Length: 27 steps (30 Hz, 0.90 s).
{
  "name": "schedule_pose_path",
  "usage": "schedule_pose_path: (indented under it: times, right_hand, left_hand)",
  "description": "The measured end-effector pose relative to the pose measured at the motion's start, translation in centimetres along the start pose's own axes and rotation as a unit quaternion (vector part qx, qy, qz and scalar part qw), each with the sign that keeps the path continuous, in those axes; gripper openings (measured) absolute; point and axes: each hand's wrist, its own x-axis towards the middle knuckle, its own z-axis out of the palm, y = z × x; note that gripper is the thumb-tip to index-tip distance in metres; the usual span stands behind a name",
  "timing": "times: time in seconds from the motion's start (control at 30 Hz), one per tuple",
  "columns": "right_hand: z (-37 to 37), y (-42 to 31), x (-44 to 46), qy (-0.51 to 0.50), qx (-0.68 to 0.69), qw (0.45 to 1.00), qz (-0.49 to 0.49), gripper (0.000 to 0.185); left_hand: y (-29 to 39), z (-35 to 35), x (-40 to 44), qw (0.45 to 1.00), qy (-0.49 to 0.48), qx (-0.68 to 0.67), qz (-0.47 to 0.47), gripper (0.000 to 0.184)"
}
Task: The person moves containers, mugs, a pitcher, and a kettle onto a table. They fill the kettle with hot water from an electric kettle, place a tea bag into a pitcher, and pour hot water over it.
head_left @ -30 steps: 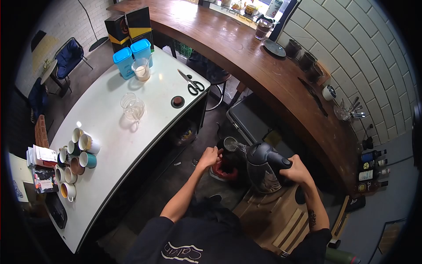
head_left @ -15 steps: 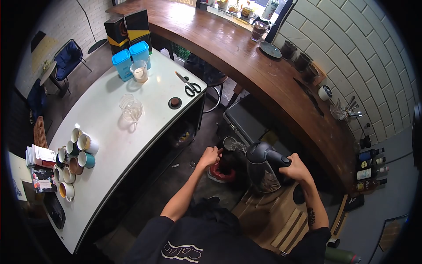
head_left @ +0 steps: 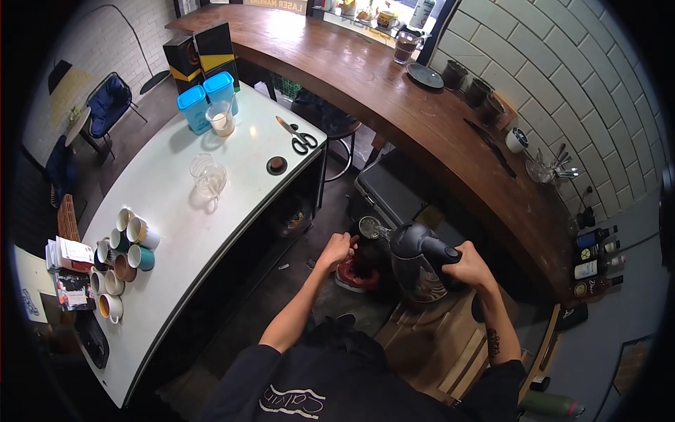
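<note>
My right hand (head_left: 465, 264) is wrapped round the handle of a dark electric kettle (head_left: 416, 271), which is tilted to the left. Water (head_left: 382, 229) runs from its spout into a small round vessel (head_left: 368, 226). My left hand (head_left: 340, 249) is closed on the brown handle (head_left: 354, 242) of that vessel, just left of the stream. The vessel's body is dark and hard to make out. Below the hands and kettle, a red and grey shoe (head_left: 356, 277) shows on the floor.
A white counter (head_left: 165, 281) on the left bears several cups (head_left: 140, 257), glass vessels (head_left: 209, 181), blue-lidded containers (head_left: 193, 111) and scissors (head_left: 303, 143). A curved wooden bar (head_left: 394, 112) crosses ahead. Beneath the kettle is a slatted wooden surface (head_left: 457, 352); bottles (head_left: 598, 267) stand right.
Water keeps running from the kettle into the vessel. The kettle and my right hand have shifted slightly left and up; the view has turned a little.
</note>
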Motion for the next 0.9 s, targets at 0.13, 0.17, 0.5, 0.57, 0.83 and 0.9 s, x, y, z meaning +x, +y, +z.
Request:
schedule_pose_path:
  times: [0.13, 0.17, 0.5, 0.57, 0.83, 0.9]
  right_hand:
    - [1.4, 1.5, 0.1, 0.026, 0.025, 0.999, -0.017, 0.015]
    - [1.9, 2.1, 0.1, 0.041, 0.034, 0.998, -0.016, 0.015]
    - [5.7, 7.2, 0.1, 0.115, 0.063, 0.990, -0.059, 0.019]
    - [6.2, 7.9, -0.2, 0.128, 0.078, 0.987, -0.061, 0.020]
    - [7.5, 10.0, -3.1, 0.207, 0.154, 0.961, -0.100, 0.012]
    - [7.7, 10.5, -4.2, 0.239, 0.190, 0.948, -0.093, 0.014]
  left_hand:
    - [0.1, 0.4, -0.2, 1.000, -0.002, 0.001, -0.001, 0.048]
    - [0.0, 0.5, -0.3, 1.000, -0.002, 0.002, 0.000, 0.048]
    - [0.3, 1.1, -1.9, 0.998, 0.008, 0.060, 0.005, 0.049]
    - [0.6, 1.4, -2.4, 0.998, 0.010, 0.055, -0.002, 0.050]
    - [1.6, 2.5, -2.9, 0.998, -0.001, 0.060, -0.010, 0.050]
    - [1.3, 2.5, -2.5, 0.998, -0.015, 0.061, -0.013, 0.050]
